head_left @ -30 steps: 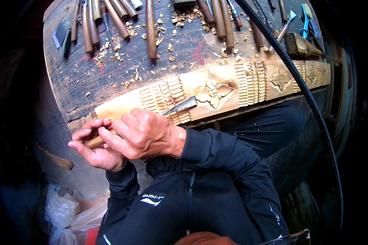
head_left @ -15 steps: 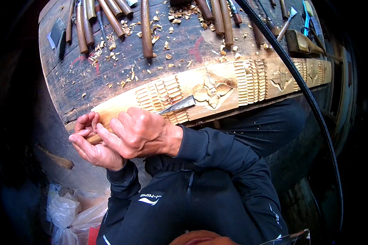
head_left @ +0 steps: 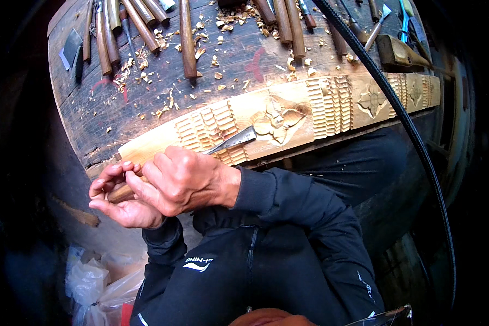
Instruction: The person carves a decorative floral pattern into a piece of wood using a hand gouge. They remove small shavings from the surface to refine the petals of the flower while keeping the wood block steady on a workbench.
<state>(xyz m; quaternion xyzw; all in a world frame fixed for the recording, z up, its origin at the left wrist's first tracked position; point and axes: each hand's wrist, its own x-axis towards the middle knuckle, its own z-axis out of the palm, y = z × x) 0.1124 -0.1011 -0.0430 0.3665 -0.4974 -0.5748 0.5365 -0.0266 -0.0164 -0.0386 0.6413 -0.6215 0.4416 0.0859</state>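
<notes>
My right hand is wrapped round the wooden handle of a carving chisel, back of the hand upward. Palm up, my left hand cups the butt of that handle with curled fingers. The flared steel blade points right and lies low over a long pale wooden board, its tip beside a carved four-petalled flower. Whether the edge touches the wood I cannot tell. Rows of notched ridges are cut in the board left of the flower, and more bands and flowers follow to the right.
Several wooden-handled tools lie along the far side of the dark workbench among wood shavings. A wooden mallet rests at the far right. A black cable crosses the view. A clear plastic bag sits lower left.
The handle's butt has shifted slightly left and toward me, and more of it shows between my hands. The whole view has also moved slightly; both hands keep their hold.
</notes>
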